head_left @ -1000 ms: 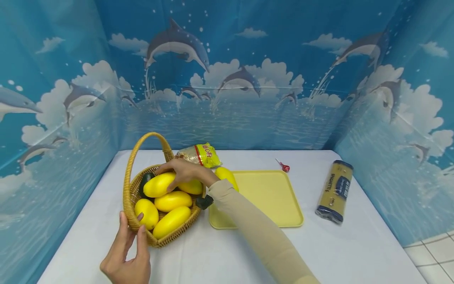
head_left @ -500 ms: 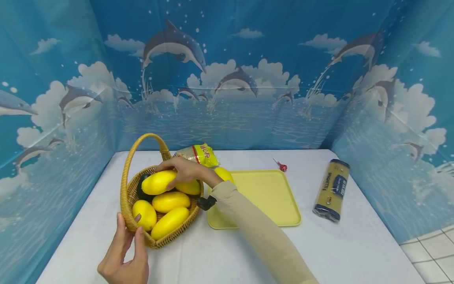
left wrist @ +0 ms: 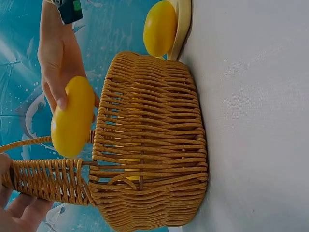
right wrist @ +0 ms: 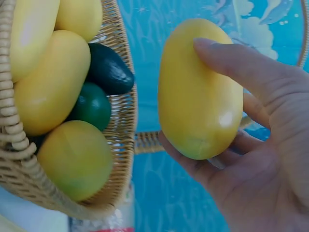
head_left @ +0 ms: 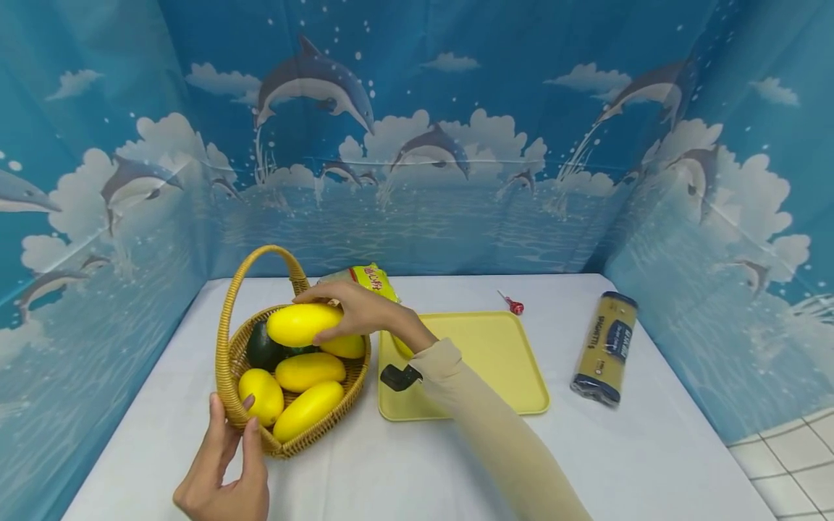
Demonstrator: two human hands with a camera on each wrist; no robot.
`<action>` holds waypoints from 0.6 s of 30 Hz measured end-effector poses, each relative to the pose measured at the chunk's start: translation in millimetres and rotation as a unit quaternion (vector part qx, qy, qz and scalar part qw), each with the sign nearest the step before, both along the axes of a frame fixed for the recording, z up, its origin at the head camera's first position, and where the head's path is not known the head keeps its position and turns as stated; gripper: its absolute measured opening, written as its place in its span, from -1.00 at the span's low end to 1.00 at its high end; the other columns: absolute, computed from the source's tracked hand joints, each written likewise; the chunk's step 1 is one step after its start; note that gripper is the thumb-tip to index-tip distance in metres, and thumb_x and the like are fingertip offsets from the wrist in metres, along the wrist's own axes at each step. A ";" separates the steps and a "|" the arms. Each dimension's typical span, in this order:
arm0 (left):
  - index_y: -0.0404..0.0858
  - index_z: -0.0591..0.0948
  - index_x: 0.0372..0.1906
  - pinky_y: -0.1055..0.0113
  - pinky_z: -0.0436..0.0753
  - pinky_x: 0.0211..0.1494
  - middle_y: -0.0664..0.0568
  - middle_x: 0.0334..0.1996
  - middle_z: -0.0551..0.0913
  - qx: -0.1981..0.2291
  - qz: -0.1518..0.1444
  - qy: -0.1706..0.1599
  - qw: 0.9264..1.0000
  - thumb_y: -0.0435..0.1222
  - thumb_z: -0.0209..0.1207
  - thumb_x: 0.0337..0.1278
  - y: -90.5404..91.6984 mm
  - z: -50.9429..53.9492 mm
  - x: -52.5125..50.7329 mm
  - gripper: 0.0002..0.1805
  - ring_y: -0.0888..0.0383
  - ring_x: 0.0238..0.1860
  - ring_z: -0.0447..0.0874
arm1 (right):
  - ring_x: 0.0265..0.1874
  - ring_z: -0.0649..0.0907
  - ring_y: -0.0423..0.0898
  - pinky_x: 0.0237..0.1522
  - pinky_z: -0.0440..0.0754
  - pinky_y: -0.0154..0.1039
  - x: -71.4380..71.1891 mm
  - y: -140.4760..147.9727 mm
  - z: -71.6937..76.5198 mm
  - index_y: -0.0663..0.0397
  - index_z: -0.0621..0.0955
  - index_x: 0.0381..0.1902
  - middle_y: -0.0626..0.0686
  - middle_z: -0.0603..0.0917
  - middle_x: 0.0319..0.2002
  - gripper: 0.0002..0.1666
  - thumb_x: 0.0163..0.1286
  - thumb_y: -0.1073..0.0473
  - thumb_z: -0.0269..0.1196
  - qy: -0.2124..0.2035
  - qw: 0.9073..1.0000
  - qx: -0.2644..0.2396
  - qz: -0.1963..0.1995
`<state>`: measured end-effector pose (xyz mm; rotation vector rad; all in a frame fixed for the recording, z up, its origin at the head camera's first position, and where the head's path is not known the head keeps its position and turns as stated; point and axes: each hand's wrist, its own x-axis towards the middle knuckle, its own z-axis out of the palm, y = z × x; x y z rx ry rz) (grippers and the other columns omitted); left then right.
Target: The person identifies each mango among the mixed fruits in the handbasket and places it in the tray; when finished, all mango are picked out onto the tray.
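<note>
My right hand [head_left: 355,311] grips a yellow mango-like fruit [head_left: 301,324] above the wicker basket [head_left: 352,394]; in the right wrist view the fruit [right wrist: 198,92] sits between thumb and fingers, apart from the basket. Inside the basket lie several yellow fruits [head_left: 309,411] and dark green ones [head_left: 263,349], plainer in the right wrist view, where a dark green fruit [right wrist: 110,69] touches a yellow one [right wrist: 53,82]. With thumb and fingers, my left hand [head_left: 224,470] holds the basket's near left side at the foot of its handle [head_left: 224,318].
Right of the basket stands a yellow tray [head_left: 489,354], with a yellow fruit [left wrist: 160,28] at its left edge, partly hidden by my right arm. Behind are a yellow-labelled bag [head_left: 374,281] and a red lollipop [head_left: 515,307]. A spaghetti pack [head_left: 606,349] lies at the right.
My right hand has lifted the yellow fruit and shifted slightly right, uncovering more dark green fruit beneath. My left hand keeps its hold on the basket.
</note>
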<state>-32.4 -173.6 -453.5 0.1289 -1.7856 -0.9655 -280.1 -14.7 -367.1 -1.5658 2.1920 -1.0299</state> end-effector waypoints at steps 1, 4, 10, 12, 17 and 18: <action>-0.30 0.52 0.48 0.65 0.66 0.14 -0.36 0.16 0.72 0.001 -0.003 0.005 1.000 -0.90 0.37 -0.15 0.0 -0.2 -0.4 -0.03 0.45 0.16 0.73 | 0.35 0.59 -0.04 0.36 0.56 -0.42 1.7 3.9 1.5 0.19 0.49 0.55 0.13 0.59 0.45 -0.17 0.41 0.15 0.54 0.003 1.000 -0.004 -0.002; -0.32 0.53 0.47 0.65 0.66 0.14 -0.38 0.15 0.72 0.004 -0.004 0.014 1.000 -0.88 0.37 -0.12 -0.5 -0.9 -1.0 -0.06 0.46 0.15 0.73 | 0.32 0.58 -0.05 0.35 0.58 -0.36 6.4 14.5 4.7 0.20 0.45 0.57 0.13 0.58 0.44 -0.14 0.41 0.15 0.54 0.014 1.000 -0.022 -0.011; -0.29 0.52 0.48 0.66 0.66 0.13 -0.36 0.15 0.72 0.007 0.003 0.005 1.000 -0.89 0.38 -0.15 -1.9 -1.8 -0.1 -0.02 0.47 0.15 0.72 | 0.29 0.49 -0.05 0.24 0.62 -0.24 15.5 35.0 10.1 0.02 0.46 0.59 0.07 0.53 0.44 -0.13 0.40 0.05 0.54 0.027 0.998 -0.033 -0.056; -0.29 0.51 0.48 0.66 0.65 0.14 -0.36 0.15 0.72 0.006 0.001 0.004 1.000 -0.89 0.38 -0.16 -1.9 -2.0 -0.3 -0.02 0.47 0.15 0.72 | 0.33 0.50 -0.02 0.24 0.65 -0.21 17.6 43.9 11.2 0.00 0.48 0.58 0.08 0.52 0.45 -0.13 0.40 0.03 0.54 0.026 0.997 -0.033 -0.071; -0.29 0.52 0.48 0.66 0.65 0.14 -0.35 0.16 0.72 0.004 -0.001 0.004 1.000 -0.89 0.38 -0.15 -1.2 -1.4 -1.0 -0.02 0.46 0.15 0.73 | 0.31 0.59 0.03 0.24 0.72 -0.09 19.3 65.3 9.6 0.00 0.49 0.57 0.09 0.57 0.42 -0.12 0.37 0.05 0.55 0.020 0.994 -0.044 -0.097; -0.29 0.52 0.48 0.65 0.65 0.14 -0.35 0.16 0.72 0.005 -0.001 0.003 1.000 -0.89 0.38 -0.15 -0.9 -1.1 -0.9 -0.02 0.46 0.15 0.73 | 0.33 0.59 0.03 0.26 0.72 -0.06 19.3 69.0 8.8 0.00 0.49 0.57 0.08 0.58 0.43 -0.13 0.36 0.05 0.56 0.017 0.994 -0.048 -0.101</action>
